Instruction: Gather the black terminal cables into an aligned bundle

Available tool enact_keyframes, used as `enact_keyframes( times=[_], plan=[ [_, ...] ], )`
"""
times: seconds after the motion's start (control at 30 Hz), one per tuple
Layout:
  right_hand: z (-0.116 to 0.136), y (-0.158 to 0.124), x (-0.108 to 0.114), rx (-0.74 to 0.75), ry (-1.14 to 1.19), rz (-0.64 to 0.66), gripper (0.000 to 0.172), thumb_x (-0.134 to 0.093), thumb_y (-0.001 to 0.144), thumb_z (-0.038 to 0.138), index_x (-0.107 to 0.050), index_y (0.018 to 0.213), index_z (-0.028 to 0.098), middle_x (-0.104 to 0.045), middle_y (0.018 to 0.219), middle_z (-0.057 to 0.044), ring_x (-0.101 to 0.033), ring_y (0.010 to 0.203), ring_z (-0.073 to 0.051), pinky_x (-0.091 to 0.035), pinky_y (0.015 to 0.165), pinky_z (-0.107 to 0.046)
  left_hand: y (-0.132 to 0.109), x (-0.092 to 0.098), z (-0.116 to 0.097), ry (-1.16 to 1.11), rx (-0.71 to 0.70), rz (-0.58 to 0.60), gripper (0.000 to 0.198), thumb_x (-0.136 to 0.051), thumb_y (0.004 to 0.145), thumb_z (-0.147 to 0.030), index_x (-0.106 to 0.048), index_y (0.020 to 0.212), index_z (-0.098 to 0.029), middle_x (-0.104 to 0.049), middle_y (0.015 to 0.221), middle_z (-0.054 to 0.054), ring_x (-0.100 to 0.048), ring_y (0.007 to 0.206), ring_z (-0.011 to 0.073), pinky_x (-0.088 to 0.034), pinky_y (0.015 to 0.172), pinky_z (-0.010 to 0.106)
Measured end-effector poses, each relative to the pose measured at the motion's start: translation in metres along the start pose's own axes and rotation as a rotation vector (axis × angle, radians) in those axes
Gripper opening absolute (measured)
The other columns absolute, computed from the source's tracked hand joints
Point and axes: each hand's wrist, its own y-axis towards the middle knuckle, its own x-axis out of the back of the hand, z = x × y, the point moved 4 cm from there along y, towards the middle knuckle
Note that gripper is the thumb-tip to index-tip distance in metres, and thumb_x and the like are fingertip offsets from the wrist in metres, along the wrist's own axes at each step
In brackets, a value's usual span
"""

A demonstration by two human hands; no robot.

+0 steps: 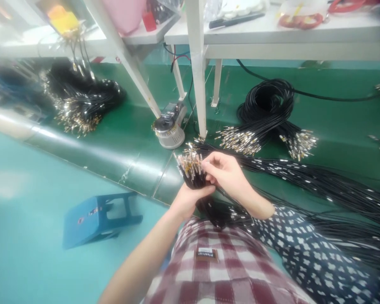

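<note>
A thick bundle of black cables (pixel 194 180) with silvery and gold metal ends stands upright in front of me. My left hand (pixel 190 198) is wrapped around it just below the metal ends, thumb across the near side. At the right edge of the bundle, my right hand (pixel 223 171) pinches with thumb and forefinger among the tips. It appears to hold one cable end, though the fingers partly hide it. Below my hands the black cables hang in front of the checked apron (pixel 221 270) and run off to the right.
Long black cables (pixel 304 177) stretch across the green bench top (pixel 139 147) to the right. A coiled cable bundle (pixel 266 105) lies behind, another bundle (pixel 85 97) at left. A white round device (pixel 170 133) stands by the shelf leg (pixel 198 76). A blue stool (pixel 95 217) is on the floor.
</note>
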Motion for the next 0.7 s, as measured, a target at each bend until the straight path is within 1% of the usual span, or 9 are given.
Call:
enact_keyframes(
  times=[0.1,0.2,0.3,0.37,0.43,0.53,0.6,0.63,0.7],
  plan=[
    [0.002,-0.002,0.003,-0.014,0.008,-0.011,0.028,-0.065,0.078,0.038,-0.052,0.068,0.016,-0.052,0.051,0.005,-0.047,0.042,-0.006,-0.036,0.037,-0.014,0.005,-0.006,0.003,0.005,0.009,0.031,0.027,-0.084,0.056,-0.012,-0.062,0.072,-0.014,-0.065,0.073,0.000,-0.062,0.070,0.0146,-0.050,0.076,0.031],
    [-0.002,-0.002,0.013,-0.041,0.037,0.063,0.027,-0.061,0.083,0.043,-0.056,0.081,0.016,-0.056,0.057,0.004,-0.050,0.043,-0.007,-0.041,0.039,-0.017,0.006,-0.012,0.006,0.016,0.019,0.084,0.027,-0.082,0.062,-0.022,-0.057,0.069,-0.015,-0.060,0.061,-0.002,-0.061,0.058,0.0160,-0.051,0.072,0.035],
    [-0.019,-0.009,0.037,-0.006,-0.013,0.082,0.029,-0.053,0.088,0.042,-0.057,0.104,0.017,-0.065,0.085,-0.003,-0.060,0.059,-0.010,-0.050,0.053,-0.022,0.004,-0.013,0.011,0.087,0.029,0.106,0.026,-0.076,0.071,-0.031,-0.055,0.065,-0.016,-0.050,0.048,-0.004,-0.057,0.050,0.0160,-0.049,0.073,0.038],
    [-0.036,-0.023,0.054,0.028,-0.156,0.036,0.028,-0.053,0.089,0.039,-0.057,0.108,0.018,-0.065,0.099,-0.006,-0.063,0.075,-0.013,-0.052,0.064,-0.025,0.003,-0.016,0.012,0.119,0.028,0.107,0.029,-0.072,0.074,-0.032,-0.051,0.061,-0.017,-0.045,0.044,-0.005,-0.053,0.048,0.0145,-0.048,0.073,0.038],
    [-0.053,-0.045,0.063,0.060,-0.285,0.077,0.024,-0.053,0.091,0.036,-0.059,0.105,0.018,-0.065,0.100,-0.007,-0.062,0.086,-0.015,-0.051,0.075,-0.029,-0.001,-0.026,0.007,0.129,0.018,0.121,0.032,-0.071,0.075,-0.031,-0.048,0.058,-0.018,-0.041,0.043,-0.006,-0.048,0.046,0.0128,-0.045,0.070,0.036],
    [-0.064,-0.084,0.072,0.196,-0.358,0.176,0.022,-0.050,0.094,0.033,-0.061,0.105,0.017,-0.064,0.101,-0.007,-0.059,0.095,-0.017,-0.048,0.087,-0.032,-0.019,-0.057,-0.018,0.131,-0.018,0.217,0.035,-0.069,0.077,-0.031,-0.046,0.054,-0.019,-0.039,0.044,-0.006,-0.045,0.045,0.0119,-0.041,0.064,0.033],
    [-0.058,-0.108,0.087,0.315,-0.395,0.138,0.022,-0.050,0.095,0.033,-0.061,0.107,0.018,-0.061,0.103,-0.008,-0.057,0.096,-0.016,-0.048,0.087,-0.032,-0.038,-0.078,-0.045,0.123,-0.066,0.326,0.036,-0.066,0.080,-0.032,-0.046,0.052,-0.019,-0.041,0.044,-0.004,-0.045,0.045,0.0122,-0.041,0.064,0.034],
    [-0.052,-0.119,0.096,0.361,-0.412,0.105,0.022,-0.051,0.095,0.033,-0.061,0.109,0.019,-0.061,0.103,-0.008,-0.056,0.097,-0.017,-0.048,0.086,-0.031,-0.047,-0.084,-0.058,0.128,-0.105,0.364,0.037,-0.066,0.080,-0.035,-0.047,0.052,-0.019,-0.042,0.044,-0.004,-0.045,0.044,0.0123,-0.041,0.062,0.034],
    [-0.042,-0.135,0.114,0.427,-0.426,0.081,0.025,-0.053,0.094,0.035,-0.059,0.113,0.020,-0.061,0.105,-0.009,-0.056,0.100,-0.018,-0.048,0.088,-0.033,-0.057,-0.084,-0.076,0.109,-0.179,0.366,0.040,-0.070,0.074,-0.044,-0.048,0.052,-0.020,-0.040,0.041,-0.004,-0.042,0.040,0.0119,-0.040,0.056,0.033]
  ],
)
